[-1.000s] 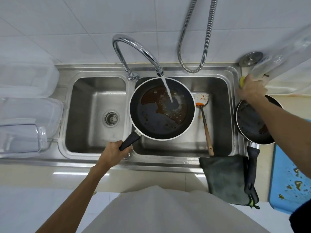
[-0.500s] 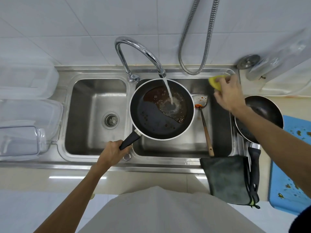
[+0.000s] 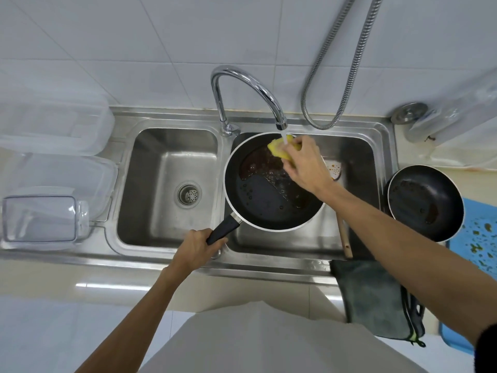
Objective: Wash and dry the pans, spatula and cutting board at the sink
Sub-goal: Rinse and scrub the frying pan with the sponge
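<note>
A black pan with brown sauce and water in it hangs over the right sink basin. My left hand grips its black handle. My right hand holds a yellow sponge over the pan's far side, under the running tap. A wooden-handled spatula lies in the right basin, mostly hidden by my right arm. A second dirty black pan sits on the counter to the right. The blue cutting board, spotted with food bits, lies at the right edge.
The left basin holds only its drain strainer. Clear plastic containers stand on the left counter. A dark grey cloth hangs over the counter's front edge at right. A metal shower hose loops down the tiled wall.
My right hand has carried the yellow sponge from the right counter leftwards to the pan, under the water stream. My left hand keeps holding the pan's handle.
</note>
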